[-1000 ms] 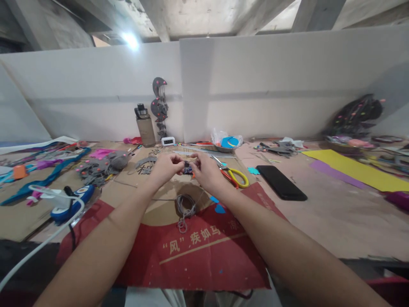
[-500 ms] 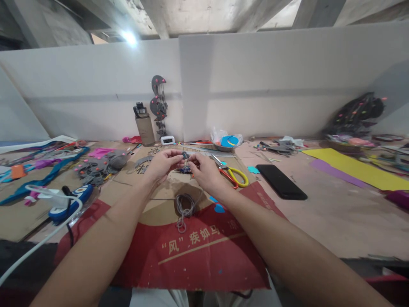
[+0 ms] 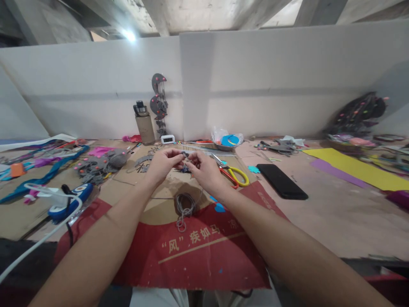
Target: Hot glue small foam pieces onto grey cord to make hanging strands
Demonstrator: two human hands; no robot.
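Observation:
My left hand (image 3: 168, 164) and my right hand (image 3: 203, 167) meet over the middle of the cardboard, their fingertips almost touching. Both are closed in a pinch on a small dark grey piece (image 3: 185, 154), mostly hidden by the fingers; its kind cannot be made out. Below them a loose coil of grey cord (image 3: 185, 207) lies on the red and brown cardboard (image 3: 204, 260), and a strand runs from it up toward my right hand. Scissors (image 3: 238, 176) with yellow and orange handles lie just right of that hand. Small blue paper cutouts (image 3: 219, 207) rest under my right forearm.
A black phone (image 3: 281, 182) lies to the right, before yellow sheets (image 3: 358, 168). A bottle (image 3: 145, 125) and a small white clock (image 3: 168, 139) stand at the back, beside a bowl (image 3: 226, 144). On the left are a blue power strip (image 3: 72, 202) and grey felt pieces (image 3: 100, 165).
My fingers have shifted slightly around the small grey piece, with the two hands still together in the same place. The other things on the table lie as before.

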